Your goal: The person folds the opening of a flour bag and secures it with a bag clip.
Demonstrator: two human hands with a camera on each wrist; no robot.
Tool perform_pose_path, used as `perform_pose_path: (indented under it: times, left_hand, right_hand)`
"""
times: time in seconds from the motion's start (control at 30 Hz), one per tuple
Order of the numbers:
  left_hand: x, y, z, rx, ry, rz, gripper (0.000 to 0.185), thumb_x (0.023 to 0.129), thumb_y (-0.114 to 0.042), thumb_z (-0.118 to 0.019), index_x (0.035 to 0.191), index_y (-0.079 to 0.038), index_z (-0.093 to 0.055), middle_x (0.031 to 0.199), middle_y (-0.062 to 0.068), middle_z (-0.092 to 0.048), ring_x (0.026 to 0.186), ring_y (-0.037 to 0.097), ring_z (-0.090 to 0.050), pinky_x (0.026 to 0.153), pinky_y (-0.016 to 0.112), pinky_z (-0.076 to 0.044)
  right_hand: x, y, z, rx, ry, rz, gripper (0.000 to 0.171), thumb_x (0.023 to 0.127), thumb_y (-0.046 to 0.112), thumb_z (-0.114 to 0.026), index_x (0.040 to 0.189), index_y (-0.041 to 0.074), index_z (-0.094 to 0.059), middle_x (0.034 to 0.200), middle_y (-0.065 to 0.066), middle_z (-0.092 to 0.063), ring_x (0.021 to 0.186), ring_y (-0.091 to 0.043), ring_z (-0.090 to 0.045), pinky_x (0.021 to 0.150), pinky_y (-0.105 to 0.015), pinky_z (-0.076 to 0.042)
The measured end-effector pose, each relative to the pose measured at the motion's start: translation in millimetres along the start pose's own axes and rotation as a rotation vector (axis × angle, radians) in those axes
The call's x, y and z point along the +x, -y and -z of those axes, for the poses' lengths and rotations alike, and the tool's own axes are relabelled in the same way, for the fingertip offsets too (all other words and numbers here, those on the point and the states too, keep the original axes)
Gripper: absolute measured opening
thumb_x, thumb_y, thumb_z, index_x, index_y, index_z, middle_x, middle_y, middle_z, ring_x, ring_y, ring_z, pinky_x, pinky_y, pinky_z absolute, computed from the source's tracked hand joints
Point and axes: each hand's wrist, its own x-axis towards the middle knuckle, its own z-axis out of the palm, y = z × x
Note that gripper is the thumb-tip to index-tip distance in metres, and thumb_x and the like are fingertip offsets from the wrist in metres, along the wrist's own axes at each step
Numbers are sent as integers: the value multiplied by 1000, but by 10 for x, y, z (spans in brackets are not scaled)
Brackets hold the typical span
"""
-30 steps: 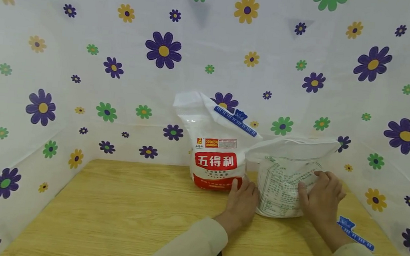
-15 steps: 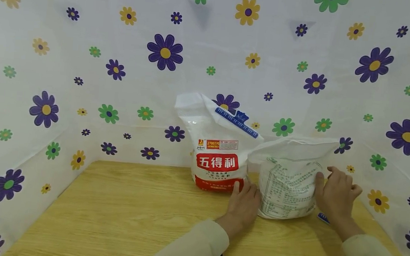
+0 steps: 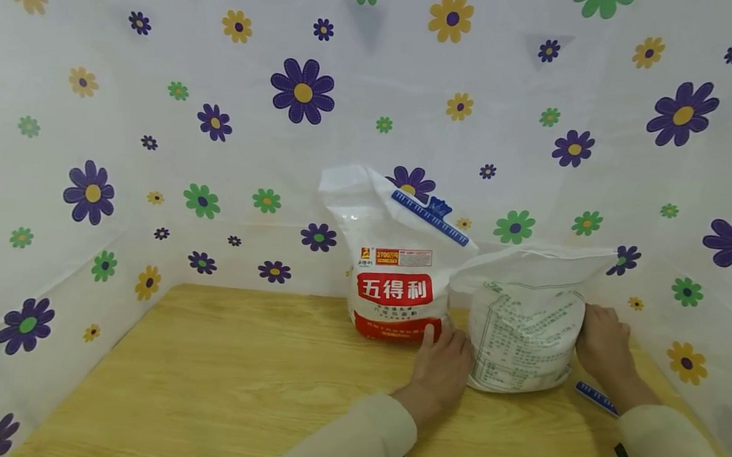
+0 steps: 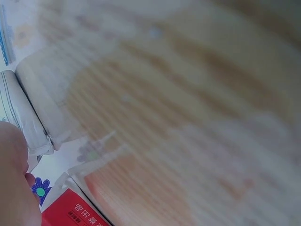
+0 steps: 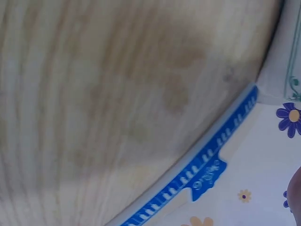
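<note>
On a wooden table (image 3: pixel 218 382) walled in by flower-print sheeting (image 3: pixel 154 133), the head camera shows a person's two hands flanking a white bag with printed text (image 3: pixel 522 334). The left hand (image 3: pixel 442 367) lies flat against the bag's left side, fingers straight, between it and a red-labelled flour bag (image 3: pixel 396 288) standing just beside. The right hand (image 3: pixel 602 344) presses the bag's right side; how its fingers lie cannot be told. A blue sealing clip (image 3: pixel 596 397) lies on the table by the right wrist.

From the left wrist, blurred: the edge of the left hand (image 4: pixel 14 188), the white bag's folded edge (image 4: pixel 28 117) and the red label (image 4: pixel 75 212).

From the right wrist: the blue clip (image 5: pixel 197 174) lying along the table's edge.
</note>
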Motion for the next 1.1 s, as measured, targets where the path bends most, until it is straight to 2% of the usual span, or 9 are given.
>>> perform_pose_path:
  times: [0.13,0.23,0.37,0.47,0.63,0.77,0.93,1.1]
  left_hand:
    - [-8,3,16,4,10,12,49,102,-32,-53,148,-20,-43,145,-2,-46,148,23,-30,116,47,-28]
    - [-18,11,19,12,7,16,50,100,-33,-55,147,-20,-44,145,-1,-46,148,23,-30,116,47,-28]
    - [-34,29,23,29,-13,18,51,98,-34,-59,146,-19,-46,145,0,-46,148,24,-31,116,47,-29]
    - [-49,38,35,28,-12,21,51,98,-33,-59,146,-20,-46,144,-1,-46,146,23,-32,115,47,-29]
    - [-83,55,53,4,20,24,57,96,-34,-62,148,-20,-43,148,-2,-44,143,19,-32,118,47,-28]
    - [-104,69,57,7,45,42,66,94,-35,-65,152,-19,-39,158,2,-35,142,19,-33,118,46,-27]
    - [-103,65,50,10,36,64,73,92,-36,-68,154,-17,-34,162,5,-30,138,19,-36,116,45,-29]
    - [-116,59,25,9,43,68,81,89,-40,-71,155,-15,-32,163,4,-29,138,19,-38,116,44,-31]
  right_hand:
    - [-52,-32,-44,20,-13,73,22,102,5,-42,114,-10,-53,108,-32,-60,103,-47,-49,81,-63,-37]
    - [-84,-34,-91,10,-57,107,22,100,3,-45,116,-11,-52,107,-32,-60,102,-47,-51,84,-64,-37]
    - [-109,-14,-134,-8,-122,131,21,97,1,-49,114,-11,-52,106,-33,-59,101,-47,-52,83,-64,-39]
    - [-127,12,-142,-9,-136,126,21,96,0,-50,113,-12,-51,106,-33,-58,101,-47,-51,83,-62,-40]
    - [-171,33,-159,-17,-171,152,15,90,-3,-51,103,-11,-50,99,-30,-57,97,-45,-51,79,-59,-40]
    - [-200,34,-204,0,-242,224,15,86,-6,-56,99,-10,-50,93,-28,-55,93,-43,-51,77,-56,-40]
    - [-193,31,-257,2,-347,308,18,80,-8,-59,94,-11,-49,86,-27,-54,86,-44,-51,73,-55,-40]
    - [-218,35,-313,-15,-385,307,16,78,-8,-59,91,-10,-49,82,-26,-54,81,-43,-51,67,-54,-39]
